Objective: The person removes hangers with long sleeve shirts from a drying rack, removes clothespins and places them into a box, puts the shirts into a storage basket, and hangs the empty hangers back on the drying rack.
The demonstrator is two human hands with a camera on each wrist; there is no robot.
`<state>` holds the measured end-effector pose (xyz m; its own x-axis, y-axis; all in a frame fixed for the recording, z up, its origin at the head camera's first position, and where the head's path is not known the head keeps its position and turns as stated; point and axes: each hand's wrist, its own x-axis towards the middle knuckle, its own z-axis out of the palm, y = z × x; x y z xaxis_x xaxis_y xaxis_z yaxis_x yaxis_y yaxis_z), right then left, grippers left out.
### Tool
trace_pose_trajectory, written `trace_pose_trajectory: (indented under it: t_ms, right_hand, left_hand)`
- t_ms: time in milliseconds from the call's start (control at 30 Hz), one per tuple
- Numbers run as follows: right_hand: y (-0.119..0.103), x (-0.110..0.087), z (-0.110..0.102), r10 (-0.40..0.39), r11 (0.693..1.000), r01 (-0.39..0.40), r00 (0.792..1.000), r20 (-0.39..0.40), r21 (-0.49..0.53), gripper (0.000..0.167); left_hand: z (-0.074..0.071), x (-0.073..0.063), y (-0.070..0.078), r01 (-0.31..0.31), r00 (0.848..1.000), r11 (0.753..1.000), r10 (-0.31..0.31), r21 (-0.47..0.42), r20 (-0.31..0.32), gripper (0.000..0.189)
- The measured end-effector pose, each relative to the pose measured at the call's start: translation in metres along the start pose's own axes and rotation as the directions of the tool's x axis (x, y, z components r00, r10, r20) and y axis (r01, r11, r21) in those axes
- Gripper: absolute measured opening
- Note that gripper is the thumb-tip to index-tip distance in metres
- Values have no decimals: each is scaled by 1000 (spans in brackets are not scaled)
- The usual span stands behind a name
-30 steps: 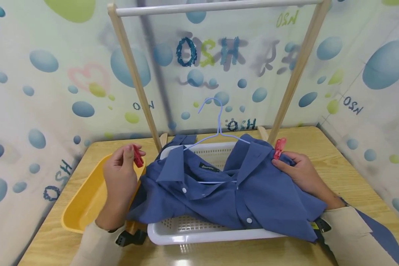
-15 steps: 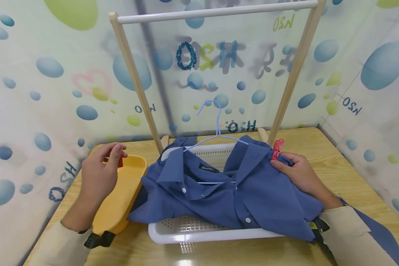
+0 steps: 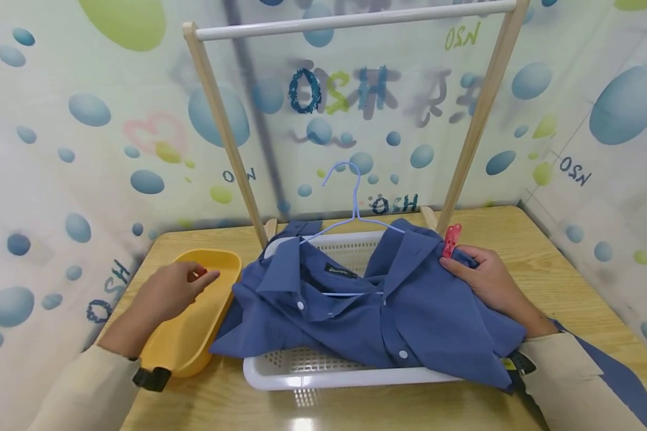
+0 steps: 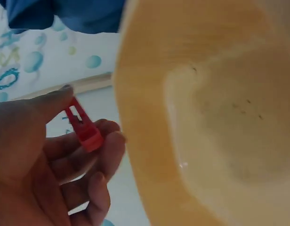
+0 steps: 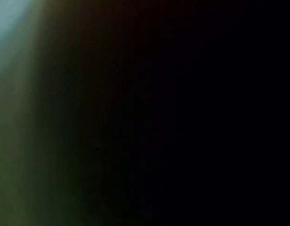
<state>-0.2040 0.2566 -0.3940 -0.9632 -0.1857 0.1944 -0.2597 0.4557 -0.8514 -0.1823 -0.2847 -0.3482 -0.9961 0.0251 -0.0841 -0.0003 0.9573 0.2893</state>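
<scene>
My left hand (image 3: 175, 287) is over the yellow basin (image 3: 210, 335) and pinches a red clothespin (image 4: 84, 127), which shows well in the left wrist view between thumb and fingertips. A blue button-up shirt (image 3: 350, 326) lies across a white perforated basket (image 3: 280, 383), with a light-blue wire hanger (image 3: 356, 200) inside its collar and the hook standing up. At the shirt's shoulder on the right, my right hand (image 3: 487, 281) grips the cloth. A second red clothespin (image 3: 452, 240) stands up just above that thumb. The right wrist view is almost wholly dark.
Behind the basket stands a wooden rack with a white crossbar (image 3: 356, 21) high above the shirt. The wooden table (image 3: 539, 239) meets a patterned wall at the back. One sleeve of the shirt trails over the right of the table past my right forearm.
My left hand has moved left from beside the shirt, then down over the yellow basin, with the clothespin still in its fingers. My right hand has stayed at the shirt's shoulder.
</scene>
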Motion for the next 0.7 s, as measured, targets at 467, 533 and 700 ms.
trace_pose_trajectory:
  t_ms: [467,533,700]
  right_hand:
    - [0,0,-1,16,1000,-16,1000,3,-6,28]
    - [1,0,-1,18,1000,-18,1000,5,-2,28]
    - [1,0,0,7,1000,-7,1000,8,13,26]
  left_hand:
    - [32,3,-23,-36,989,998,28,51,142,39]
    - [35,2,-24,-37,989,999,33,27,142,32]
    - [41,0,-29,-24,989,1000,22,8,148,27]
